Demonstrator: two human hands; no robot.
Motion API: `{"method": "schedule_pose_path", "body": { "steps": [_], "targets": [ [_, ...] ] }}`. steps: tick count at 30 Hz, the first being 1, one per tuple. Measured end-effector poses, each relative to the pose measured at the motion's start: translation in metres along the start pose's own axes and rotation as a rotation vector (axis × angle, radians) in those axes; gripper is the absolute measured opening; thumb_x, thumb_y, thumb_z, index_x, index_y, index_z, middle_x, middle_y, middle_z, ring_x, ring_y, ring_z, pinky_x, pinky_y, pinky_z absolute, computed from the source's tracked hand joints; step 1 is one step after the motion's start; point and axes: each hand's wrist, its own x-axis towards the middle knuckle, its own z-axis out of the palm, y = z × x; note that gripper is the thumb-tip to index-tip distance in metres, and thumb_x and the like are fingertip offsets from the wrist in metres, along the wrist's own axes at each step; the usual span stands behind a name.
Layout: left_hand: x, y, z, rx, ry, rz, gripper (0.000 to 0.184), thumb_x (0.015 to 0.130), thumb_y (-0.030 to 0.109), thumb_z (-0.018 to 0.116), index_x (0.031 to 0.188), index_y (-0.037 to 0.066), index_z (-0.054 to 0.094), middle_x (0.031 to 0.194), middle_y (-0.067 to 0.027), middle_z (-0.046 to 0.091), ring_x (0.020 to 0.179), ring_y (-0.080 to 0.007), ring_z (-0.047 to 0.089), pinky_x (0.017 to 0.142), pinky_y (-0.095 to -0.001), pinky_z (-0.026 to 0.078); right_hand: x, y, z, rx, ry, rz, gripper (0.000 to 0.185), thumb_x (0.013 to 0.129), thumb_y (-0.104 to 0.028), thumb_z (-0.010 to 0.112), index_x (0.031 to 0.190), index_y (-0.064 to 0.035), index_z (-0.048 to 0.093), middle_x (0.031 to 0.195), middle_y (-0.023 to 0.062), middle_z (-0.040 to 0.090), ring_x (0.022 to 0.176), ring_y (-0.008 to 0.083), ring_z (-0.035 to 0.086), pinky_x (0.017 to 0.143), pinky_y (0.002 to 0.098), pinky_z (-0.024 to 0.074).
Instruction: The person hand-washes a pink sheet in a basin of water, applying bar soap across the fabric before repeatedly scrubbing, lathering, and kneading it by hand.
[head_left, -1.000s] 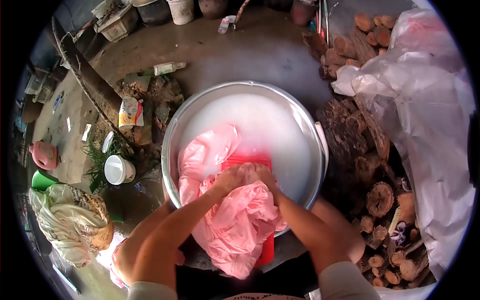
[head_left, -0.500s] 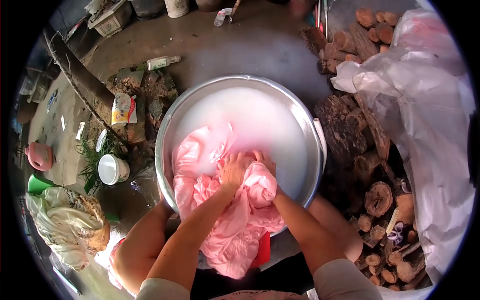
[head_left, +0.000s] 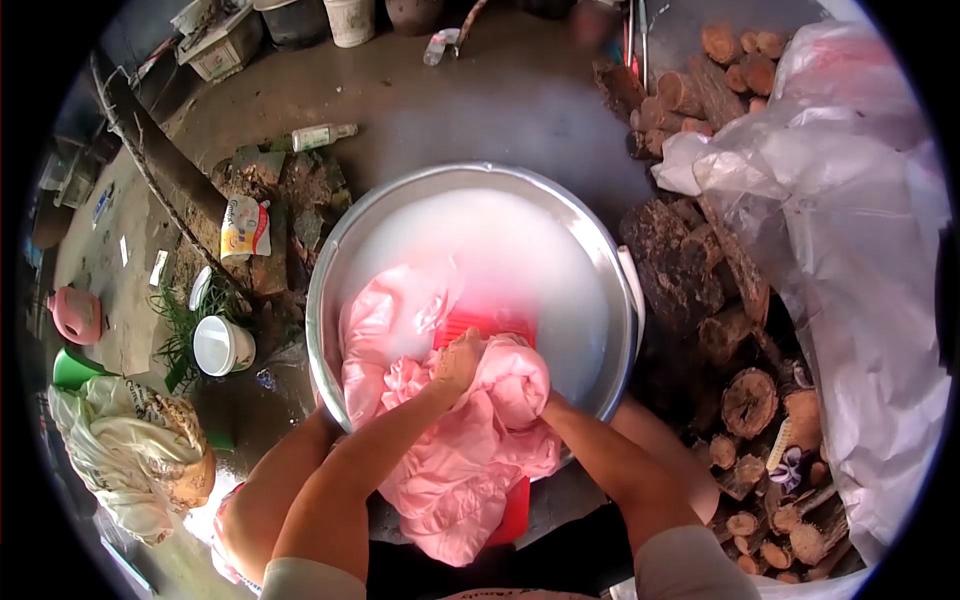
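A large metal basin [head_left: 325,240] of cloudy white water stands between my knees. Pink fabric [head_left: 455,490] lies partly in the water at the left and hangs over the near rim. Under it a red ribbed board [head_left: 515,512] shows above and below the cloth. My left hand [head_left: 459,362] is closed on the fabric over the board. Folds of the pink cloth cover my right hand, so its fingers are hidden; only the wrist and forearm show at the basin's right side.
Stacked logs [head_left: 748,402] and a plastic sheet [head_left: 870,300] are on the right. To the left are a white tub [head_left: 223,346], a pink jug [head_left: 76,316], a filled bag [head_left: 130,450], a branch and a glass bottle [head_left: 323,136].
Half a second ago both hands had spread fingers on the cloth. Now my left hand has closed, my right hand is covered, and the red board shows again. The view has shifted slightly.
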Motion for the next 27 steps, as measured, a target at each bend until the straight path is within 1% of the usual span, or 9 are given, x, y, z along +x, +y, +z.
{"method": "schedule_pose_path", "body": {
  "steps": [6,9,12,14,17,23,24,26,27],
  "targets": [
    [-0.007,0.027,-0.082,-0.219,0.206,0.677,0.027,0.092,0.025,0.056,0.102,-0.001,0.055,0.091,-0.0189,0.059,0.086,-0.0355,0.058,0.077,-0.041,0.05,0.045,-0.077,-0.074,0.252,0.263,0.253,0.044,0.079,-0.015,0.062,0.121,-0.0064,0.055,0.118,0.017,0.054,0.106,0.0337,0.055,0.09,0.039,0.0452],
    [-0.015,0.079,-0.138,-1.045,-0.139,0.132,0.031,0.093,0.031,0.058,0.101,0.002,0.052,0.105,-0.0214,0.053,0.09,-0.0306,0.053,0.077,-0.0338,0.046,0.038,-0.137,-0.094,-0.122,0.251,-0.115,0.046,0.083,-0.017,0.06,0.127,-0.0062,0.051,0.132,0.0231,0.045,0.121,0.0396,0.045,0.101,0.0463,0.0372],
    [0.029,0.035,-0.091,-0.432,0.497,0.332,0.033,0.092,0.032,0.058,0.109,0.005,0.05,0.109,-0.0212,0.051,0.092,-0.0331,0.053,0.081,-0.039,0.046,-0.01,-0.126,-0.05,-0.442,-0.058,-0.184,0.045,0.086,-0.02,0.059,0.129,-0.0082,0.051,0.135,0.0192,0.045,0.124,0.0393,0.043,0.103,0.0494,0.0343],
    [0.015,0.021,-0.06,-0.147,0.489,0.263,0.037,0.092,0.031,0.055,0.123,0.015,0.048,0.131,-0.0216,0.039,0.116,-0.0376,0.042,0.089,-0.0526,0.042,-0.027,-0.093,-0.023,-0.462,-0.172,-0.267,0.043,0.088,-0.021,0.058,0.128,-0.0086,0.052,0.132,0.0164,0.05,0.121,0.0361,0.047,0.101,0.0462,0.0376],
    [-0.019,-0.019,0.011,0.59,0.254,0.347,0.055,0.088,0.025,0.057,0.14,0.022,0.04,0.148,-0.0226,0.027,0.129,-0.0412,0.036,0.1,-0.054,0.036,-0.008,-0.052,-0.035,0.114,-0.208,0.007,0.031,0.092,-0.02,0.056,0.12,-0.006,0.057,0.124,0.0131,0.057,0.118,0.0312,0.053,0.101,0.0403,0.0394],
    [-0.017,-0.01,-0.035,-0.32,0.037,0.077,0.035,0.087,0.031,0.058,0.12,0.02,0.062,0.133,-0.0188,0.048,0.12,-0.0403,0.047,0.096,-0.0482,0.042,-0.018,0.127,-0.029,-0.149,0.616,0.693,0.032,0.088,-0.013,0.056,0.118,-0.0039,0.059,0.113,0.0136,0.063,0.107,0.0262,0.059,0.092,0.0358,0.0451],
    [-0.009,-0.009,-0.037,-0.284,0.351,0.028,0.028,0.085,0.032,0.061,0.109,0.02,0.067,0.125,-0.0162,0.054,0.115,-0.0368,0.05,0.092,-0.0472,0.043,-0.013,0.128,-0.028,-0.22,0.758,0.858,0.033,0.087,-0.012,0.057,0.119,-0.0035,0.059,0.114,0.0126,0.063,0.108,0.0242,0.058,0.093,0.0346,0.0448],
    [0.008,-0.002,-0.046,0.05,0.568,-0.154,0.032,0.087,0.04,0.057,0.11,0.02,0.066,0.125,-0.0169,0.054,0.115,-0.0375,0.048,0.092,-0.0506,0.042,0.01,0.098,-0.019,0.321,0.201,1.074,0.038,0.086,-0.011,0.054,0.123,-0.0035,0.057,0.118,0.0108,0.061,0.107,0.0229,0.058,0.094,0.0327,0.0439],
    [0.021,0.004,-0.051,0.088,0.6,-0.251,0.035,0.087,0.042,0.055,0.112,0.02,0.065,0.126,-0.0168,0.053,0.117,-0.0378,0.047,0.094,-0.052,0.041,0.004,0.117,0.014,0.628,0.246,0.667,0.042,0.087,-0.012,0.052,0.128,-0.0054,0.055,0.121,0.0095,0.06,0.105,0.0196,0.058,0.092,0.0321,0.0446]
  ]
}}
